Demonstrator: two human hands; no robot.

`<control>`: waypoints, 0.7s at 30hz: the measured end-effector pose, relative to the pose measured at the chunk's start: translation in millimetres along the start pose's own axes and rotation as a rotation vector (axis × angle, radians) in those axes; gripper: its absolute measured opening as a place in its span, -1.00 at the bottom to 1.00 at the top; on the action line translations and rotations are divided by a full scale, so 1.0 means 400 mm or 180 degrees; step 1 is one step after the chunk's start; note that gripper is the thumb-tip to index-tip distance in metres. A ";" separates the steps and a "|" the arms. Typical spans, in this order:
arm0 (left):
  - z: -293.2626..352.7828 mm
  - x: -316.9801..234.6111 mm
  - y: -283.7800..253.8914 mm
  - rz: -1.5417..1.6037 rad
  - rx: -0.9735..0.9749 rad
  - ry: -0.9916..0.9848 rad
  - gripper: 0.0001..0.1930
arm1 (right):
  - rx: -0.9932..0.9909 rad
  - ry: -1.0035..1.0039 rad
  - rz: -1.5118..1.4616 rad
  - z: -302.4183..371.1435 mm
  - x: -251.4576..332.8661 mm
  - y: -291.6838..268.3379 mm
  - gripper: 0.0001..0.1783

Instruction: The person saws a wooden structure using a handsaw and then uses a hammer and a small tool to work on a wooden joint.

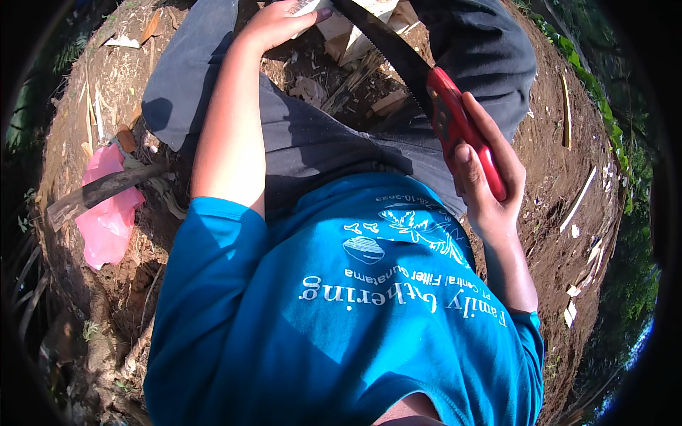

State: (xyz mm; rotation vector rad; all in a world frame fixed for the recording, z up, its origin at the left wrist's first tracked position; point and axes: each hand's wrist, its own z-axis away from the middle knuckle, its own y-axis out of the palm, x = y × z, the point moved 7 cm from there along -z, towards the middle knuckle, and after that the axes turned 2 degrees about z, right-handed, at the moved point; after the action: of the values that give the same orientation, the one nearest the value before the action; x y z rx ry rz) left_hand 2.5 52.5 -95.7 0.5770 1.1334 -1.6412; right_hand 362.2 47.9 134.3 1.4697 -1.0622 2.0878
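Observation:
My right hand is wrapped round the red handle of a pruning saw. Its dark, toothed blade slants up and away to the left, past the top edge of the picture. At the top, my left hand grips a pale piece of wood, its thumb close to the blade. Much of that piece is cut off by the picture's edge, so I cannot tell whether the teeth touch it. Just beyond and below the blade lie pale wood blocks, between my legs.
My bent legs in dark grey trousers frame the work. Wood chips and offcuts litter the brown soil. On the left, a dark stick lies across a pink plastic bag. Thin wood strips lie on the right, near green plants.

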 end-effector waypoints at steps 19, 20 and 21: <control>0.034 -0.130 -0.016 -0.1528 -0.0361 0.0539 -0.67 | -0.0237 -0.0326 -0.0401 -0.159 -0.033 0.126 -0.46; 0.036 -0.151 -0.018 -0.1594 -0.0349 0.0750 -0.67 | -0.0283 -0.0369 -0.0394 -0.149 -0.033 0.118 -0.48; 0.039 -0.171 -0.012 -0.1654 -0.0337 0.0964 -0.67 | -0.0329 -0.0412 -0.0382 -0.132 -0.032 0.105 -0.49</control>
State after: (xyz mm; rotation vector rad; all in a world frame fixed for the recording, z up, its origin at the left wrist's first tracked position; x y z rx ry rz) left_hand 25.7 70.7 -31.9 0.4977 1.6884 -1.9554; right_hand 305.6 62.4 98.2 1.5937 -1.0834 1.8497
